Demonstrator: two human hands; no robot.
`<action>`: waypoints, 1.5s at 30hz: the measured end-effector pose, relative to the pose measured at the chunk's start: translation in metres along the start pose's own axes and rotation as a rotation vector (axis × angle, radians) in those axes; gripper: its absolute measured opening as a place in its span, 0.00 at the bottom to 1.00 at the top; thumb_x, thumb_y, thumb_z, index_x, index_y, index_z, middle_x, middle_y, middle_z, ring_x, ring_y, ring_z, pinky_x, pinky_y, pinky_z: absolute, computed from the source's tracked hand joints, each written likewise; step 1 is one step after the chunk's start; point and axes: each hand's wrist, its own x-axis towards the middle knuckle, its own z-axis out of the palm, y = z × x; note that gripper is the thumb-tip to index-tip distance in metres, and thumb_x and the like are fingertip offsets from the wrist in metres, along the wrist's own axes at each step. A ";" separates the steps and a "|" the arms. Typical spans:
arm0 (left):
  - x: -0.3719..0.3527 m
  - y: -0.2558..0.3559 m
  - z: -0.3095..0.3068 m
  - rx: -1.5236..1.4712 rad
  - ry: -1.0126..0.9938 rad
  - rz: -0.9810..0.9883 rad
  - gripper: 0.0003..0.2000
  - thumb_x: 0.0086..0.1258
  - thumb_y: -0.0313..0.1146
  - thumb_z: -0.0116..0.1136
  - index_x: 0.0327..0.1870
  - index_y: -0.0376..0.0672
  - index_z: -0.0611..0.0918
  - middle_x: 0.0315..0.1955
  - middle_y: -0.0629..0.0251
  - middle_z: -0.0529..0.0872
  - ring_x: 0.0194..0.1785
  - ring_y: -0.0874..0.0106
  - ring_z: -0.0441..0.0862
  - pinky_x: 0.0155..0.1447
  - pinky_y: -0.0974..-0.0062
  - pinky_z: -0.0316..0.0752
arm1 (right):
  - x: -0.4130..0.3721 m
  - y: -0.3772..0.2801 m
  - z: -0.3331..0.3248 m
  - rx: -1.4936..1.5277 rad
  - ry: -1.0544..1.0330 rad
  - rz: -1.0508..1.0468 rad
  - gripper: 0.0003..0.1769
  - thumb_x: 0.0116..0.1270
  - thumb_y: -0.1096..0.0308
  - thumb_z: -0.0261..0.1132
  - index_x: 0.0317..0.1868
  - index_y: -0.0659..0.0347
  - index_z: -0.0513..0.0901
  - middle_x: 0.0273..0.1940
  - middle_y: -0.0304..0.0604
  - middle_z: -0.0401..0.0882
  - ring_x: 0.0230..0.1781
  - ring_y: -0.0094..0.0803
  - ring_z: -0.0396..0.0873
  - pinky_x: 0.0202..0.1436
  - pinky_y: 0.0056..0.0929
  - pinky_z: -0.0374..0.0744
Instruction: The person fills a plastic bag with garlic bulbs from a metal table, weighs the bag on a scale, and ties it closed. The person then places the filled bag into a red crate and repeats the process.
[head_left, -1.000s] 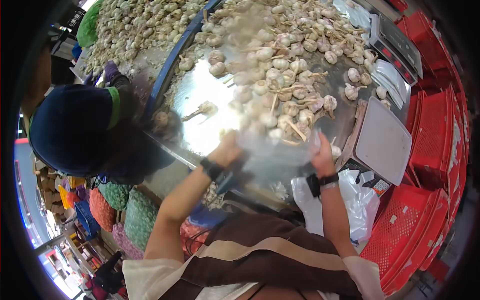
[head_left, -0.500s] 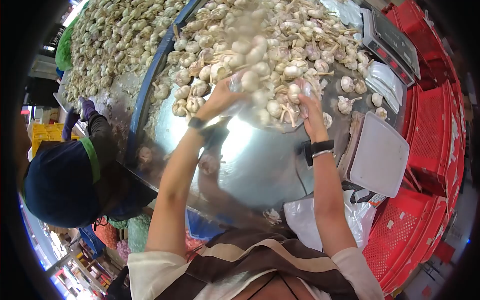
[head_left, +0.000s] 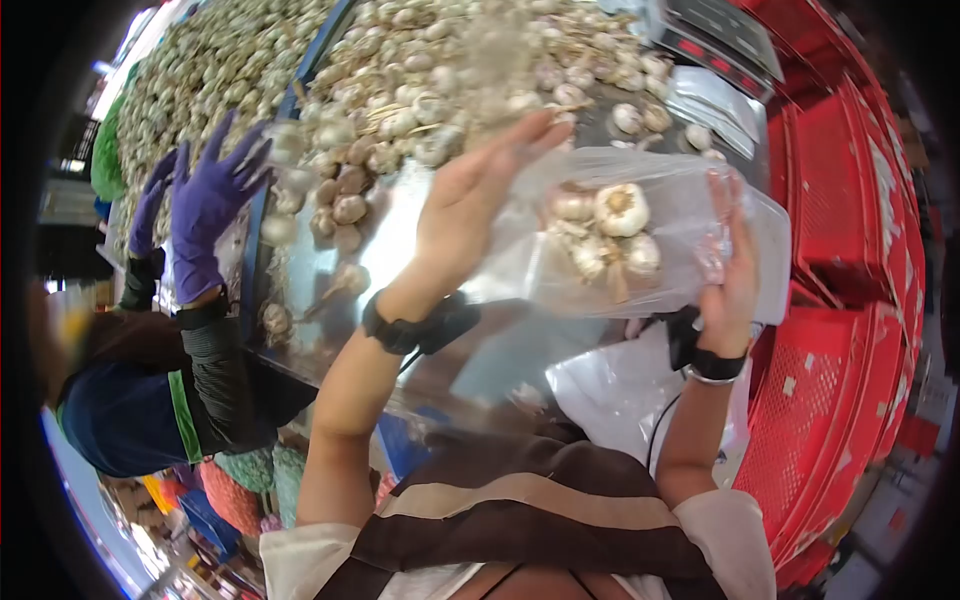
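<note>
Head view. At frame centre, bare left hand (head_left: 470, 205), fingers splayed and flat, palm pressed to the 9 o'clock end of a clear, crinkled plastic bag (head_left: 680, 215); no grip there, only support. At 3 o'clock of the bag, bare right hand (head_left: 730, 275), fingers pinched shut on the film edge. Hands apart, bag stretched between, held up off the surface. Inside, a few white papery garlic bulbs (head_left: 612, 225), bunched at mid-bag, sagging toward 6 o'clock.

Judged best practice: hold the right pinch firm; curl the left fingers onto the film rather than trusting a flat palm; level the bag, bulbs clear of the open end. Cannot tell which end from here.

Outward: shiny steel table (head_left: 395, 235) beneath; loose heap of garlic (head_left: 420, 70) at 12 o'clock; co-worker's purple-gloved hand (head_left: 205, 205) at 9 o'clock, well apart; stacked red plastic crates (head_left: 850, 190) at 3 o'clock; white plastic sack (head_left: 610, 385) at 6 o'clock.
</note>
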 end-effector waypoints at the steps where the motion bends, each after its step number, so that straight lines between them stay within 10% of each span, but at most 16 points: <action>1: 0.009 -0.001 0.020 -0.010 -0.032 0.000 0.20 0.72 0.40 0.40 0.60 0.40 0.67 0.54 0.64 0.75 0.38 0.86 0.74 0.38 0.91 0.69 | -0.007 -0.014 -0.016 0.042 -0.011 -0.089 0.25 0.68 0.64 0.49 0.64 0.62 0.59 0.61 0.48 0.64 0.25 0.12 0.67 0.28 0.08 0.66; 5: 0.053 -0.032 0.106 0.063 -0.193 0.085 0.19 0.71 0.39 0.41 0.58 0.37 0.69 0.51 0.65 0.77 0.42 0.82 0.73 0.47 0.85 0.68 | -0.020 -0.059 -0.073 -0.059 0.335 -0.287 0.25 0.68 0.64 0.51 0.63 0.63 0.60 0.59 0.47 0.67 0.16 0.08 0.53 0.18 0.07 0.57; 12: 0.069 -0.122 0.153 0.413 -0.247 0.083 0.16 0.71 0.37 0.43 0.52 0.38 0.74 0.45 0.61 0.80 0.46 0.73 0.76 0.53 0.77 0.67 | -0.028 -0.021 -0.229 -0.435 0.351 -0.170 0.21 0.63 0.71 0.56 0.57 0.68 0.69 0.49 0.44 0.75 0.40 0.22 0.75 0.41 0.15 0.73; 16: 0.039 -0.124 0.131 0.412 0.032 -0.085 0.14 0.71 0.35 0.42 0.52 0.41 0.75 0.32 0.69 0.80 0.31 0.79 0.72 0.36 0.82 0.71 | -0.042 -0.026 -0.241 -0.348 0.413 -0.167 0.27 0.58 0.74 0.60 0.59 0.69 0.65 0.54 0.50 0.71 0.48 0.27 0.72 0.50 0.21 0.71; 19: -0.003 -0.156 0.091 1.048 -0.126 0.070 0.16 0.62 0.30 0.52 0.51 0.41 0.73 0.45 0.60 0.75 0.41 0.67 0.76 0.42 0.75 0.74 | -0.043 -0.025 -0.258 -0.351 0.393 -0.232 0.29 0.58 0.73 0.61 0.59 0.71 0.63 0.59 0.53 0.64 0.56 0.31 0.66 0.57 0.26 0.65; 23: -0.043 -0.165 0.104 1.147 -0.245 -0.090 0.21 0.53 0.38 0.60 0.51 0.50 0.73 0.47 0.57 0.71 0.38 0.62 0.78 0.40 0.67 0.74 | -0.040 -0.024 -0.262 -0.394 0.447 -0.295 0.24 0.62 0.69 0.60 0.58 0.64 0.67 0.53 0.42 0.70 0.48 0.23 0.71 0.49 0.19 0.71; 27: -0.046 -0.178 0.110 1.067 -0.219 -0.316 0.21 0.54 0.24 0.60 0.51 0.42 0.70 0.42 0.55 0.71 0.35 0.65 0.78 0.40 0.75 0.76 | -0.042 -0.028 -0.250 -0.313 0.433 -0.234 0.23 0.59 0.72 0.61 0.55 0.68 0.69 0.52 0.46 0.70 0.49 0.26 0.70 0.52 0.22 0.68; 33: -0.013 -0.095 0.142 0.814 0.325 0.024 0.18 0.60 0.26 0.57 0.51 0.38 0.67 0.31 0.63 0.76 0.26 0.77 0.75 0.31 0.82 0.70 | -0.030 -0.027 -0.236 -0.609 0.430 -0.361 0.35 0.53 0.66 0.68 0.59 0.66 0.62 0.54 0.51 0.64 0.52 0.35 0.67 0.54 0.29 0.68; 37: 0.023 -0.075 0.232 0.876 -0.119 0.259 0.24 0.51 0.33 0.64 0.50 0.45 0.70 0.39 0.58 0.75 0.35 0.67 0.76 0.38 0.71 0.72 | -0.022 -0.022 -0.214 -1.178 0.438 -0.559 0.48 0.44 0.63 0.73 0.63 0.62 0.55 0.58 0.60 0.55 0.57 0.51 0.60 0.58 0.42 0.64; 40: 0.048 -0.128 0.261 1.193 -0.488 0.319 0.27 0.47 0.41 0.66 0.51 0.48 0.71 0.40 0.58 0.74 0.41 0.62 0.74 0.43 0.65 0.70 | -0.012 -0.011 -0.235 -1.203 0.438 -0.540 0.35 0.47 0.71 0.68 0.58 0.61 0.64 0.52 0.56 0.66 0.51 0.41 0.69 0.52 0.33 0.70; 43: 0.049 -0.136 0.251 1.436 -0.338 0.544 0.27 0.48 0.44 0.65 0.51 0.49 0.71 0.45 0.58 0.73 0.49 0.61 0.70 0.47 0.60 0.67 | -0.013 -0.014 -0.267 -1.154 0.439 -0.509 0.18 0.52 0.75 0.62 0.47 0.65 0.74 0.36 0.46 0.78 0.35 0.31 0.77 0.39 0.26 0.75; 45: 0.037 -0.115 0.245 1.377 -0.240 0.544 0.28 0.48 0.43 0.65 0.52 0.49 0.71 0.51 0.58 0.69 0.54 0.59 0.66 0.49 0.56 0.65 | -0.020 -0.027 -0.275 -0.668 0.324 -0.086 0.12 0.57 0.72 0.59 0.42 0.66 0.74 0.36 0.42 0.77 0.31 0.27 0.76 0.34 0.24 0.75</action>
